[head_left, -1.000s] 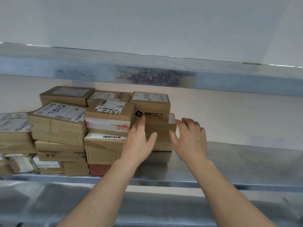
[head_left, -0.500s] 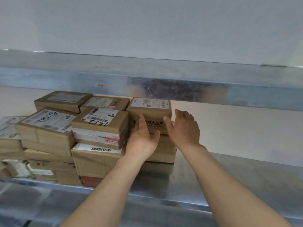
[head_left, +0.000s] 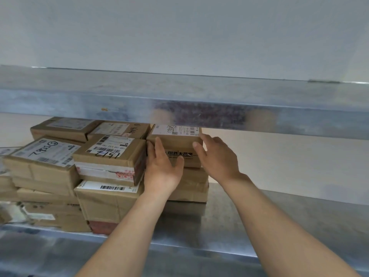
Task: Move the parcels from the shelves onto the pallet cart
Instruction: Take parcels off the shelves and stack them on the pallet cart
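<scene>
While outstretched, L hand (head_left: 161,166) + R hand (head_left: 217,156) at parcel (head_left: 177,141) sides

Both bare forearms reach up and forward, close together. The left hand (head_left: 162,170) lies flat, fingers straight and pointing up, thumb spread rightward. The right hand (head_left: 218,158) is likewise spread, thumb angled toward the left.

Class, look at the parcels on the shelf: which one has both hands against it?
The top parcel of the rightmost stack, with black print on its front. The left hand and right hand flank it, right of the parcel marked 1512.
</scene>
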{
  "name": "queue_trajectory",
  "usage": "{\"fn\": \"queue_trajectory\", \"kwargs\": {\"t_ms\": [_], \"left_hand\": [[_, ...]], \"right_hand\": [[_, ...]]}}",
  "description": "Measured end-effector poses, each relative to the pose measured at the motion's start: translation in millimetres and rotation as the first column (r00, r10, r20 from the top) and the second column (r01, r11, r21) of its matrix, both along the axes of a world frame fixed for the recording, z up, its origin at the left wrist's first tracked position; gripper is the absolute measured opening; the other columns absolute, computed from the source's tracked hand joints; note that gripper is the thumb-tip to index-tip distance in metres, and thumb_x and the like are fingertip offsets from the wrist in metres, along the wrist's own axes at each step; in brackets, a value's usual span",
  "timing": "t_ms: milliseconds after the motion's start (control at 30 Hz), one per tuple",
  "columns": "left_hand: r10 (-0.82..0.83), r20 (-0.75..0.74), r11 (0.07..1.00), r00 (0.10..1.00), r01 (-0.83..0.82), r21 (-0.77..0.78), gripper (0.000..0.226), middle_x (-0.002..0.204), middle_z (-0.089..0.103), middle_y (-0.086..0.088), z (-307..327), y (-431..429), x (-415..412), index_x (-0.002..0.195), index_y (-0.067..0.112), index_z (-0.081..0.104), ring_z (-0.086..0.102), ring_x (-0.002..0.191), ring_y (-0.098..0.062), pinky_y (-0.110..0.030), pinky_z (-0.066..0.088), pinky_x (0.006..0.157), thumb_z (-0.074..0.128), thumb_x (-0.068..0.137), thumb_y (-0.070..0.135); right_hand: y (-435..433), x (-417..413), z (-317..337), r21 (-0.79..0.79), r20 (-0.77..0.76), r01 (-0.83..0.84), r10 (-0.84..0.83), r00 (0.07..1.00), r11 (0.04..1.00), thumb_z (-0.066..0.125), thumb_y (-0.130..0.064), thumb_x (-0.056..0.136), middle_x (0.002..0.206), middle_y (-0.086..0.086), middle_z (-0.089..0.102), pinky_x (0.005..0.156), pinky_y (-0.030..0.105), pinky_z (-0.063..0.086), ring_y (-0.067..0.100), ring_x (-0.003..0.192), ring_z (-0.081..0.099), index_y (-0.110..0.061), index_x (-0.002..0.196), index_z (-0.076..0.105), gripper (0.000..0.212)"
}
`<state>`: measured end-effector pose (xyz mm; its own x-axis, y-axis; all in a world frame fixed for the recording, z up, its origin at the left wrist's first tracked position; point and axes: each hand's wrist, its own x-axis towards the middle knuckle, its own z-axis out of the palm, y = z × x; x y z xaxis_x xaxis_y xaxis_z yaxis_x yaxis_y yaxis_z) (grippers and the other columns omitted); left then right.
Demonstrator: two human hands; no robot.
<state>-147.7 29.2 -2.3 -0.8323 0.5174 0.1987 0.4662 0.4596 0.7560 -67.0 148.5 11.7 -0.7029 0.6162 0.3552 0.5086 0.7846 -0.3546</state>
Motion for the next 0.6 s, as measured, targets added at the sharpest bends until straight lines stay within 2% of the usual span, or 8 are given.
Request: {"fn": "queue_trajectory", "kwargs": {"t_ms": [67, 133, 233, 300, 367, 500, 600], "left_hand": [[-0.003, 0.01, 0.999, 1.0, 0.003, 0.033, 0.084, 0.156, 0.014, -0.007, 1.3, 0.3, -1.4, 0.152, 0.02, 0.003, 0.035, 0.135, -0.029, -0.042, 0.037, 0.106, 0.055, 0.09, 0.04], [0.009, 0.019, 0.999, 1.0, -0.01, 0.045, 0.084, 0.155, 0.015, -0.007, 3.6, -0.2, -2.0, 0.152, 0.02, 0.003, 0.044, 0.128, -0.028, -0.043, 0.041, 0.102, 0.056, 0.09, 0.04], [0.005, 0.053, 0.999, 0.999, -0.007, 0.053, 0.086, 0.159, -0.007, -0.006, 9.4, -0.3, -6.2, 0.152, 0.02, -0.003, 0.041, 0.132, -0.028, -0.045, 0.038, 0.105, 0.056, 0.091, 0.037], [0.001, 0.093, 0.999, 0.996, -0.006, 0.054, 0.084, 0.159, -0.014, -0.005, 13.4, -1.1, -9.1, 0.152, 0.021, -0.005, 0.04, 0.133, -0.029, -0.041, 0.036, 0.106, 0.054, 0.093, 0.033], [0.006, 0.094, 0.999, 0.996, -0.01, 0.038, 0.08, 0.16, -0.009, -0.005, 17.8, -3.2, -8.8, 0.152, 0.02, -0.003, 0.038, 0.133, -0.028, -0.037, 0.034, 0.104, 0.052, 0.095, 0.03], [0.011, 0.047, 0.998, 0.999, -0.014, 0.056, 0.074, 0.156, 0.016, -0.007, 18.6, -8.2, -7.7, 0.153, 0.02, 0.006, 0.039, 0.132, -0.027, -0.036, 0.036, 0.101, 0.05, 0.095, 0.033], [0.036, 0.032, 0.998, 0.999, -0.037, 0.049, 0.066, 0.15, 0.027, -0.01, 19.0, -8.1, -13.9, 0.151, 0.016, 0.018, 0.038, 0.131, -0.03, -0.039, 0.035, 0.103, 0.045, 0.096, 0.04]], "right_hand": [[1.7, 3.9, 1.4, -0.011, -0.006, 0.016, -0.017, 1.0, 1.0, 0.028, -0.048, 0.101, 0.126, 0.007, 0.058, 0.085, 0.035, 0.045, 0.025, 0.113, 0.055, -0.022, 0.138, 0.043, 0.048], [3.2, 8.3, 3.5, -0.027, -0.01, 0.02, -0.02, 1.0, 0.999, 0.028, -0.048, 0.102, 0.129, 0.006, 0.056, 0.086, 0.035, 0.045, 0.025, 0.115, 0.055, -0.023, 0.141, 0.04, 0.048], [0.3, 10.2, 6.5, -0.049, 0.019, -0.042, 0.043, 0.999, 0.998, 0.028, -0.047, 0.102, 0.132, 0.007, 0.051, 0.087, 0.037, 0.046, 0.026, 0.116, 0.053, -0.031, 0.15, 0.025, 0.05], [-3.1, 8.4, 7.1, -0.051, 0.038, -0.072, 0.074, 0.997, 0.996, 0.028, -0.046, 0.102, 0.134, 0.008, 0.049, 0.09, 0.037, 0.045, 0.026, 0.119, 0.051, -0.032, 0.148, 0.029, 0.048], [-4.8, 7.2, 6.7, -0.055, 0.032, -0.064, 0.066, 0.997, 0.996, 0.027, -0.046, 0.102, 0.133, 0.007, 0.05, 0.09, 0.037, 0.044, 0.026, 0.119, 0.051, -0.029, 0.145, 0.035, 0.047], [-1.4, 9.3, 4.8, -0.061, -0.003, 0.009, -0.01, 1.0, 0.998, 0.028, -0.043, 0.102, 0.118, 0.008, 0.058, 0.075, 0.033, 0.042, 0.027, 0.105, 0.055, -0.02, 0.129, 0.048, 0.041], [4.4, 9.6, 1.9, -0.161, -0.104, 0.094, -0.112, 0.988, 0.982, 0.033, -0.041, 0.101, 0.114, 0.009, 0.06, 0.071, 0.032, 0.038, 0.027, 0.099, 0.055, -0.013, 0.121, 0.05, 0.038]]}}
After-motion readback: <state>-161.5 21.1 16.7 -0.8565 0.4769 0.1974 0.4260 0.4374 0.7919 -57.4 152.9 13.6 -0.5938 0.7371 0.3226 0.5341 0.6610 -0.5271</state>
